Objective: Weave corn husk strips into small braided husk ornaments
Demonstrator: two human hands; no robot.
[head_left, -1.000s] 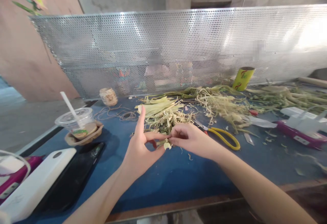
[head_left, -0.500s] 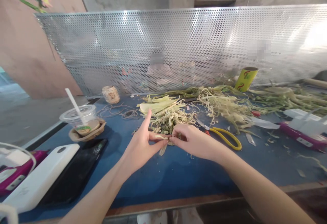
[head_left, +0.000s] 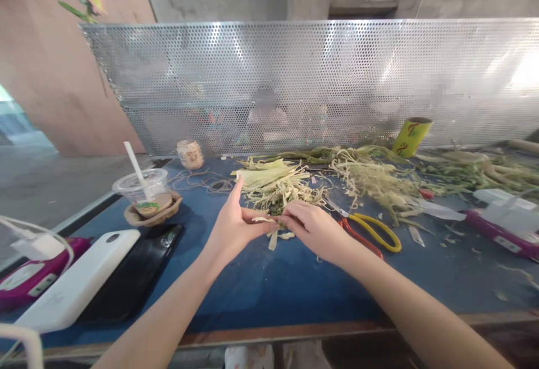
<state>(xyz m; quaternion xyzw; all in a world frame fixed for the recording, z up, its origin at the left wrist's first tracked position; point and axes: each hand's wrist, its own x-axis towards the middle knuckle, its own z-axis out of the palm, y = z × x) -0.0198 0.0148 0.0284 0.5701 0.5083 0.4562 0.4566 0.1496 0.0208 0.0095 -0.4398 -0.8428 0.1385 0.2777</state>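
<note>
Above the blue table's middle, my left hand (head_left: 231, 223) pinches a pale husk strip (head_left: 261, 219) between finger and thumb, with the thumb or a finger raised. My right hand (head_left: 314, 224) is closed at the strip's right end, fingertips meeting those of the left. Its fingers partly hide what they grip. Just behind both hands lies a heap of shredded, curly plant strips (head_left: 290, 192), with wide pale husk leaves (head_left: 265, 175) on top. To the right of my right hand rest scissors (head_left: 377, 231) with one yellow and one red handle.
Coiled twine (head_left: 219, 185), a jar (head_left: 190, 154) and a plastic cup (head_left: 143, 183) stand left. A white power bank (head_left: 80, 279) and black phone (head_left: 135, 273) lie nearer. Right are more plant strips (head_left: 370, 181), a yellow tube (head_left: 411, 136), a purple power strip (head_left: 501, 237). A perforated metal screen (head_left: 295, 77) closes the back.
The view has shifted slightly, so everything sits a little further right and lower. Both hands stay together at the strip; more of the scissors' red handle shows now.
</note>
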